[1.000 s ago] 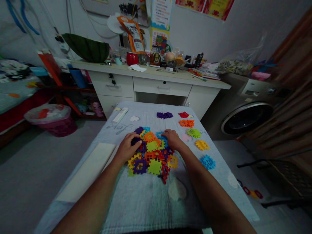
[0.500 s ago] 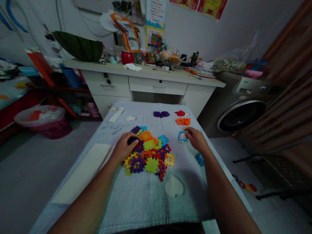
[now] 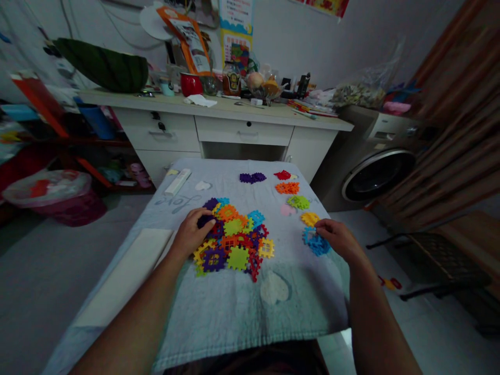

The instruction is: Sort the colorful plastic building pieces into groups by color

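Observation:
A heap of toothed plastic building tiles (image 3: 237,258) in mixed colours lies mid-table. My left hand (image 3: 192,230) is at the heap's left edge, thumb and fingers closed around a dark purple tile (image 3: 204,221). On the right, my right hand (image 3: 338,238) pinches a blue openwork building tile (image 3: 308,235) over a small pile of blue tiles (image 3: 319,247). Just beyond it are yellow tiles (image 3: 310,219), then green tiles (image 3: 298,202), orange tiles (image 3: 287,188) and red tiles (image 3: 282,175). Purple tiles (image 3: 252,178) form another group at the far side.
A pale cloth (image 3: 234,312) covers the table. Along its left side lie a long white board (image 3: 125,276) and a small white bar (image 3: 178,182). Behind stands a white desk (image 3: 242,125) with household items. A washing machine (image 3: 375,156) is back right, a chair (image 3: 445,260) to the right.
My right hand has moved right and nearer to me, carrying the blue tile to the blue pile. Its move uncovers the green and yellow groups. My left hand stays at the heap; the view has shifted slightly.

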A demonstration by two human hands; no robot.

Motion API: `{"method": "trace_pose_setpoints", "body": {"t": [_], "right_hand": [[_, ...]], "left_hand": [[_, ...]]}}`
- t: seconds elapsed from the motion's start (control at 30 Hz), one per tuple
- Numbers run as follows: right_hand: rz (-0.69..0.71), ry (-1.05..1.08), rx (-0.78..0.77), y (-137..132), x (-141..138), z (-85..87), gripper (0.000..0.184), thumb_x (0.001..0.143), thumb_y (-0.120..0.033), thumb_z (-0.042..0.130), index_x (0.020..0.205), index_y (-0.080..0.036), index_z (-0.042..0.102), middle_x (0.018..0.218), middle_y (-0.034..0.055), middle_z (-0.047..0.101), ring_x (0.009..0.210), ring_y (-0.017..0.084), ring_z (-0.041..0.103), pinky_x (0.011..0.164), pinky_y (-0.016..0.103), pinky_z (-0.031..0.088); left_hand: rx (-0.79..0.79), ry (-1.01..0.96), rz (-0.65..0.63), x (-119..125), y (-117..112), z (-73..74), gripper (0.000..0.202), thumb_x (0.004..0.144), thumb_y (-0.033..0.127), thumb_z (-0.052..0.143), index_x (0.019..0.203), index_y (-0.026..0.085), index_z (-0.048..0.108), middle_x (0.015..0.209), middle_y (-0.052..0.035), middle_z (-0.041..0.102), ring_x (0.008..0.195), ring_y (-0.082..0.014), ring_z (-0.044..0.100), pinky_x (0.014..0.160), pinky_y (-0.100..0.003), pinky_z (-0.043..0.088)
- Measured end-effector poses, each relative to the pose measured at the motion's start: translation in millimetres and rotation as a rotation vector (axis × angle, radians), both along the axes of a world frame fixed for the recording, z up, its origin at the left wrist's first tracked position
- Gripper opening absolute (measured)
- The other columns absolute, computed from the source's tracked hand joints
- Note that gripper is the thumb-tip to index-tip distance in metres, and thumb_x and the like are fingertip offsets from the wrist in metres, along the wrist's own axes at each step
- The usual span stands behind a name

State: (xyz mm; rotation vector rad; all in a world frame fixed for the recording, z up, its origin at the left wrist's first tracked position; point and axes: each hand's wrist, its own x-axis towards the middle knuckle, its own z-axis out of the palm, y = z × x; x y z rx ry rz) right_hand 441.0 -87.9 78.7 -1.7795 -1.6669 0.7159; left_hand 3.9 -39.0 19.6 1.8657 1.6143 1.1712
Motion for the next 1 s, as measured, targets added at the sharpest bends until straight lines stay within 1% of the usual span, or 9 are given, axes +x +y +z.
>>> {"method": "trace_pose_setpoints", "body": {"t": [0.13, 0.23, 0.3, 0.43, 0.53, 0.63, 0.77, 0.9, 1.0], "right_hand": [[0.006, -0.026, -0.021, -13, 3, -5.5, 0.028, 0.077, -0.04, 0.053, 0.087, -0.018, 0.066, 0.068, 0.0013, 0.065, 0.061, 0.016, 0.058, 0.057, 0.027, 0.044], [0.057, -0.095, -0.008, -17, 0, -9.3, 0.024, 0.08, -0.036, 0.051, 0.087, -0.019, 0.066, 0.07, 0.0016, 0.066, 0.064, 0.016, 0.058, 0.059, 0.027, 0.044], [0.072, -0.198, 0.035, -18, -4, -12.3, 0.022, 0.082, -0.031, 0.05, 0.087, -0.019, 0.067, 0.078, 0.0033, 0.068, 0.071, 0.018, 0.061, 0.066, 0.029, 0.046], [0.05, -0.448, 0.143, -17, -7, -16.6, 0.021, 0.083, -0.023, 0.052, 0.092, -0.017, 0.07, 0.096, 0.0098, 0.068, 0.094, 0.024, 0.062, 0.089, 0.037, 0.045], [0.019, -0.517, 0.2, -14, -12, -12.8, 0.023, 0.084, -0.021, 0.054, 0.1, -0.015, 0.07, 0.104, 0.013, 0.066, 0.103, 0.027, 0.06, 0.097, 0.041, 0.042], [0.076, -0.477, 0.255, -8, -33, -3.8, 0.023, 0.086, -0.021, 0.055, 0.104, -0.016, 0.068, 0.109, 0.0126, 0.066, 0.105, 0.026, 0.059, 0.097, 0.041, 0.042], [0.293, -0.427, 0.253, 7, -81, 1.7, 0.023, 0.088, -0.018, 0.055, 0.108, -0.018, 0.067, 0.109, 0.0096, 0.067, 0.105, 0.024, 0.058, 0.097, 0.04, 0.041], [0.448, -0.445, 0.165, 32, -122, -11.6, 0.034, 0.086, -0.008, 0.051, 0.115, -0.018, 0.065, 0.119, 0.0092, 0.066, 0.108, 0.023, 0.057, 0.097, 0.037, 0.04], [0.463, -0.413, 0.172, 48, -137, -28.7, 0.038, 0.087, -0.009, 0.049, 0.12, -0.019, 0.064, 0.123, 0.0099, 0.063, 0.112, 0.022, 0.055, 0.097, 0.036, 0.04]], "left_hand": [[-0.009, 0.005, -0.001, 0, 1, -0.3, 0.035, 0.079, 0.047, 0.058, 0.101, 0.021, 0.065, 0.119, -0.008, 0.06, 0.117, -0.0263, 0.056, 0.108, -0.043, 0.04], [-0.012, 0.01, 0.007, 0, 1, -1.2, 0.037, 0.079, 0.049, 0.058, 0.101, 0.021, 0.065, 0.119, -0.0082, 0.06, 0.117, -0.0266, 0.055, 0.108, -0.042, 0.04], [-0.007, 0.015, 0.005, 0, 2, -1.8, 0.038, 0.079, 0.049, 0.058, 0.102, 0.021, 0.065, 0.119, -0.0082, 0.06, 0.117, -0.0267, 0.055, 0.108, -0.043, 0.04], [-0.004, 0.029, -0.007, 0, 2, -2.4, 0.038, 0.079, 0.049, 0.057, 0.101, 0.02, 0.065, 0.115, -0.0085, 0.061, 0.116, -0.0268, 0.056, 0.107, -0.043, 0.04], [0.008, 0.03, -0.002, 0, 3, -2.9, 0.037, 0.079, 0.049, 0.057, 0.101, 0.02, 0.065, 0.114, -0.0082, 0.061, 0.115, -0.0268, 0.056, 0.106, -0.043, 0.04], [0.018, 0.02, -0.003, 0, 3, -3.3, 0.036, 0.08, 0.049, 0.057, 0.101, 0.021, 0.066, 0.114, -0.0072, 0.062, 0.114, -0.0264, 0.057, 0.106, -0.043, 0.041], [0.014, 0.0, -0.015, -1, 3, -2.6, 0.037, 0.082, 0.052, 0.056, 0.101, 0.021, 0.066, 0.116, -0.0074, 0.061, 0.115, -0.0262, 0.056, 0.107, -0.043, 0.04], [0.02, 0.004, -0.006, -2, 2, 0.2, 0.039, 0.082, 0.053, 0.057, 0.102, 0.021, 0.067, 0.117, -0.0077, 0.061, 0.116, -0.0261, 0.056, 0.107, -0.043, 0.04], [0.03, 0.012, 0.013, -1, 0, 2.3, 0.037, 0.081, 0.051, 0.058, 0.1, 0.021, 0.067, 0.117, -0.0071, 0.061, 0.115, -0.0255, 0.056, 0.107, -0.042, 0.041]]}}
